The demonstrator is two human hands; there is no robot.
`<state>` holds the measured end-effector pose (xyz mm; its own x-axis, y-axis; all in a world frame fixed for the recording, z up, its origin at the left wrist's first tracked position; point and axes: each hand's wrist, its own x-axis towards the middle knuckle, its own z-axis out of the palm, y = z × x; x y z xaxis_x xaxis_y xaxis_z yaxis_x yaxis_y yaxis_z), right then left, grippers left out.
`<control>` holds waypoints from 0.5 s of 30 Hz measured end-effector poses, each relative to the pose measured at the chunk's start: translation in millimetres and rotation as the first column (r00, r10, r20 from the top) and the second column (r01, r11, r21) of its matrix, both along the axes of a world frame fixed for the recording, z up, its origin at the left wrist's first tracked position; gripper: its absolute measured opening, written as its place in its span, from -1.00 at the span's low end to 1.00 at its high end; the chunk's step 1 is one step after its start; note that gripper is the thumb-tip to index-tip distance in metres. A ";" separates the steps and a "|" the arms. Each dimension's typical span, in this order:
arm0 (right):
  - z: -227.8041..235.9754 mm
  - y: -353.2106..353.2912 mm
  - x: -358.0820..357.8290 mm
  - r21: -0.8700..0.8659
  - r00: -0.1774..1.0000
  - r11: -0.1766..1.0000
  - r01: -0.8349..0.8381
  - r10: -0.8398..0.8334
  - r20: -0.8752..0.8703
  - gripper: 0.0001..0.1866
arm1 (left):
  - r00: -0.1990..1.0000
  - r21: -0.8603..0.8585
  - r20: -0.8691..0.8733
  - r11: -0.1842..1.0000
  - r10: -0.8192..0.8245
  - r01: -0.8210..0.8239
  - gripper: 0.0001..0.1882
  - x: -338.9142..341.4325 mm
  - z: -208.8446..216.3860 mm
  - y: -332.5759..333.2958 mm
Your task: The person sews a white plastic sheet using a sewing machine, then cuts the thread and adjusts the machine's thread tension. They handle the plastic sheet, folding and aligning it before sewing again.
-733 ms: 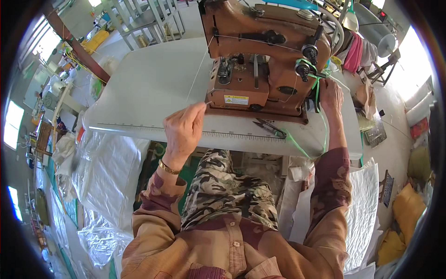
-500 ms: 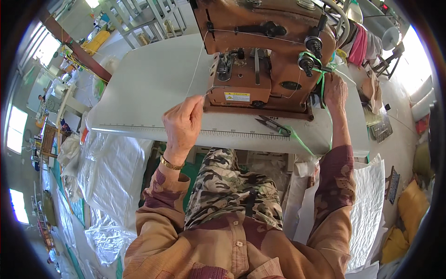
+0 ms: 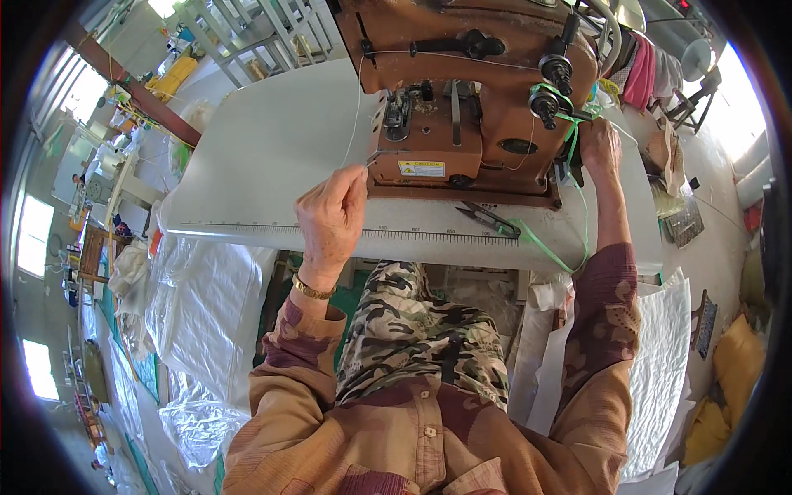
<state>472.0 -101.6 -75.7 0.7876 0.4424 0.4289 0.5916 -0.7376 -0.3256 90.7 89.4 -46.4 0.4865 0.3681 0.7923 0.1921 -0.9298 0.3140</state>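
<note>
A brown sewing machine (image 3: 495, 177) stands on a pale table. At its lower left corner my left hand (image 3: 332, 210) is closed in a pinch, and a white thread (image 3: 353, 124) runs down to its fingers from the machine's upper arm. By the machine's right side is my right hand (image 3: 601, 148), fingers curled, with the fingertips partly hidden and what they grip unclear. A green strip (image 3: 542, 246) is looped about the black tension knobs (image 3: 544, 106) and hangs in a curve to the tabletop. Dark thread snips (image 3: 488, 219) lie at the machine's front edge.
A ruler scale (image 3: 330, 229) runs along the front of the table (image 3: 247, 157). Translucent plastic sheeting (image 3: 210, 309) hangs at the left, and white woven material (image 3: 660, 363) at the right. Yellow sacks (image 3: 734, 355) lie on the floor farther right.
The view has shifted slightly. Both hands keep nearly the same places against the machine. The thread above my left hand hangs a little steeper.
</note>
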 end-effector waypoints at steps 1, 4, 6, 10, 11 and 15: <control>3.6 1.1 -9.6 0.035 1.000 0.999 -0.006 0.006 0.007 -0.56 | 1.000 0.001 0.003 1.000 0.000 0.000 -0.92 -0.3 -0.4 0.1; -14.9 -3.9 -18.4 0.197 0.989 0.976 -0.091 0.065 0.135 -0.59 | 1.000 -0.009 -0.006 1.000 0.003 -0.003 -0.91 -2.0 2.0 -1.7; -23.3 -6.8 -25.4 0.294 0.982 0.948 -0.123 0.073 0.174 -0.60 | 1.000 -0.006 0.000 1.000 0.000 0.000 -0.91 -2.6 2.8 -1.5; -29.2 -7.0 -39.7 0.422 0.986 0.898 -0.122 0.060 0.158 -0.60 | 0.997 0.024 0.064 0.999 -0.037 0.036 -0.90 1.1 2.4 3.1; -30.9 -7.7 -39.4 0.447 0.982 0.884 -0.137 0.063 0.177 -0.59 | 0.995 0.031 0.087 0.998 -0.051 0.049 -0.90 3.9 3.5 3.6; -29.9 -10.1 -38.7 0.419 0.986 0.900 -0.119 0.057 0.158 -0.58 | 0.993 -0.016 0.086 0.996 -0.082 0.084 -0.89 14.9 10.4 1.6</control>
